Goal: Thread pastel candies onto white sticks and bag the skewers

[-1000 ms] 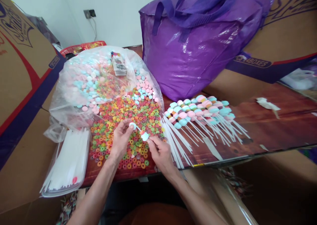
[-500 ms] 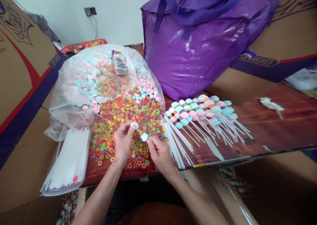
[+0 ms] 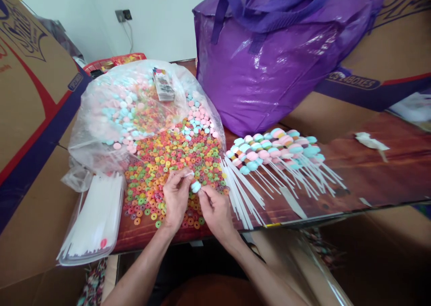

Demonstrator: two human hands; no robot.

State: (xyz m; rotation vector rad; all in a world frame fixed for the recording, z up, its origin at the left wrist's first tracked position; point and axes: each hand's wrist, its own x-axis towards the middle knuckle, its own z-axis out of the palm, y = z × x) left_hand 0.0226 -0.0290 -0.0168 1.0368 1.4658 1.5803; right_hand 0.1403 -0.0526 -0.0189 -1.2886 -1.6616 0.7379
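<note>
Left hand (image 3: 177, 199): fingertips pinched on pale candy disc (image 3: 190, 174) | right hand (image 3: 216, 207): fingers closed against blue candy (image 3: 195, 187), between both hands; stick hidden | risk: skewed pressure could crack the disc, dropping bits among ring candies (image 3: 175, 153) below | right of grip: candy skewers (image 3: 274, 153)

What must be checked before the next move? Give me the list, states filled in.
1. Left hand holding the pale candy: ok.
2. Right hand closed at the blue candy: ok.
3. A stick running through both pieces: cannot tell; fingers and candy hide it.
4. Ring candies spread loose by the hands: ok.
5. Loose white sticks lying beside the right hand: ok.
6. Pink and blue candies fully uncovered: not ok; clear plastic covers many.
</note>
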